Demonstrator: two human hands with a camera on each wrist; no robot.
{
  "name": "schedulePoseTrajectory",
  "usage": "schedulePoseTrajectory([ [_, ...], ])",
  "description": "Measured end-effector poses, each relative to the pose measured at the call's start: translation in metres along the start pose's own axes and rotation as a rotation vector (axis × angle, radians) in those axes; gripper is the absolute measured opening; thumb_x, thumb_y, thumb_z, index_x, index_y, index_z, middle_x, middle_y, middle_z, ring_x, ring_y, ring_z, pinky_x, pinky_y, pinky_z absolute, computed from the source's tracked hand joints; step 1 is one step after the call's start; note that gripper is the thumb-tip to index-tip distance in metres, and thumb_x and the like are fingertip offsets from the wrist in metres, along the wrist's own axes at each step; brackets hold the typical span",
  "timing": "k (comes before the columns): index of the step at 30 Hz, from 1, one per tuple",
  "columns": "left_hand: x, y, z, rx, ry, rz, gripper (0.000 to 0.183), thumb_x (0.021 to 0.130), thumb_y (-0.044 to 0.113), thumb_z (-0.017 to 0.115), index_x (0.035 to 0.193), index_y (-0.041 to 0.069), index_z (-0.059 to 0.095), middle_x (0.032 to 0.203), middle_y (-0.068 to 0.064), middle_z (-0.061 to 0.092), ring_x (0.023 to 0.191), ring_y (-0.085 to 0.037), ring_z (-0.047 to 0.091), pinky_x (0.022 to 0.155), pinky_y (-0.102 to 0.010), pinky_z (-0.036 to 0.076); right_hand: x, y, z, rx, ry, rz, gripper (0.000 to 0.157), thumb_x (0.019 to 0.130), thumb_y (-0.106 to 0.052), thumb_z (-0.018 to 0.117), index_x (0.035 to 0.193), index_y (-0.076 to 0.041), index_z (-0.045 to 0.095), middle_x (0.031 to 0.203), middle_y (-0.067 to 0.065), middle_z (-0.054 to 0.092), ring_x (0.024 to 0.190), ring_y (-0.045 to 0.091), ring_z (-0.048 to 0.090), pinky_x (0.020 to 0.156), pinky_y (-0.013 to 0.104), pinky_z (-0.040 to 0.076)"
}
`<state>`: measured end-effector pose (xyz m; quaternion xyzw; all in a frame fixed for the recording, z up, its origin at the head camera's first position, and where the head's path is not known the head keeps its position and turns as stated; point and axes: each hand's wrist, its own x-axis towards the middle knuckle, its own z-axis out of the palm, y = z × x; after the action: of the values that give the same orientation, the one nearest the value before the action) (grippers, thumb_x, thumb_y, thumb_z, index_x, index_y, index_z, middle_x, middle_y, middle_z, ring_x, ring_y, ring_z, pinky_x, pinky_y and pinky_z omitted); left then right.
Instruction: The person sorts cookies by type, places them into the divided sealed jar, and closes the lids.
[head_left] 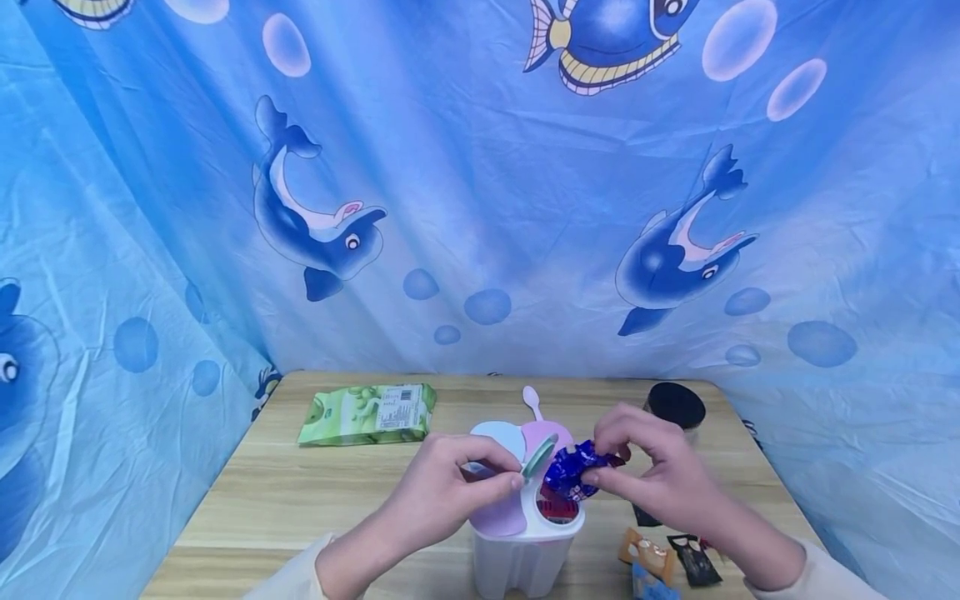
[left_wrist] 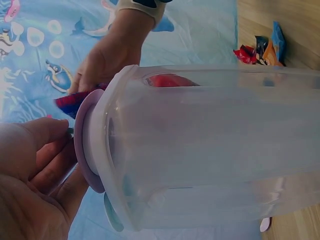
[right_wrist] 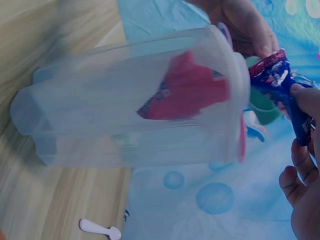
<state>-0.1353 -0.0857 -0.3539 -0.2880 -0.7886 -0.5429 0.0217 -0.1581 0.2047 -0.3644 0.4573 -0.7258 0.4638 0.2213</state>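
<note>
Head view: the left hand [head_left: 450, 479] pinched the edge of a raised green lid [head_left: 540, 456] between thumb and forefinger; the right hand [head_left: 660, 467] pinched a shiny blue packet [head_left: 572, 473] between its thumb and fingers; the packet was just above the open round compartment at the near right of a cloudy white container [head_left: 517, 567], though whether it touched the rim could not be told. The container stood upright on the wooden surface [head_left: 262, 508]; its other lids, a pale blue lid [head_left: 491, 432], a pink lid [head_left: 551, 432] and a purple lid [head_left: 498, 517], lay closed on top.

In the right wrist view, a red packet [right_wrist: 187, 92] showed through the container's wall, close to the top; the blue packet was outside, its reddish end towards the mouth and near the left hand.

Beyond the container lay a pale spoon [head_left: 532, 402]; a green bag [head_left: 367, 414] lay flat at the far left, and a jar with a black top [head_left: 675, 406] stood at the far right; near the right forearm lay an orange packet [head_left: 647, 554], a black packet [head_left: 695, 560] and a light blue packet [head_left: 651, 585], close together; behind hung a blue curtain [head_left: 480, 208] printed with dolphins.
</note>
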Motion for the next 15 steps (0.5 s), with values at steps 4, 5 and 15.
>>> schedulePoseTrajectory([
  [4,0.001,0.000,0.001,0.005,-0.002,0.002,0.006,0.088,0.019,0.081,0.093,0.020,0.081,0.090,0.009,0.077,0.085,-0.007,0.071,0.072,-0.027,0.062,0.000,-0.001,0.006,-0.041,-0.050,-0.034,0.043,0.068,0.010,0.087,0.098,-0.014,0.068,0.097,0.000,0.064,0.080,0.009,0.056,0.062,0.018,0.045],
  [5,0.001,0.000,0.001,0.005,-0.003,0.002,0.006,0.088,0.019,0.081,0.093,0.020,0.081,0.090,0.009,0.077,0.085,-0.007,0.071,0.072,-0.027,0.062,0.000,-0.001,0.007,-0.051,-0.066,-0.041,0.043,0.069,0.008,0.088,0.099,-0.015,0.068,0.098,-0.001,0.065,0.082,0.009,0.057,0.065,0.018,0.047],
  [15,0.001,0.001,0.000,0.004,-0.007,0.004,0.004,0.089,0.020,0.081,0.093,0.019,0.080,0.089,0.009,0.076,0.085,-0.006,0.071,0.072,-0.027,0.062,0.013,-0.003,0.008,-0.128,-0.225,-0.264,0.025,0.081,-0.006,0.085,0.100,-0.017,0.074,0.102,-0.004,0.071,0.093,0.011,0.059,0.083,0.016,0.048],
])
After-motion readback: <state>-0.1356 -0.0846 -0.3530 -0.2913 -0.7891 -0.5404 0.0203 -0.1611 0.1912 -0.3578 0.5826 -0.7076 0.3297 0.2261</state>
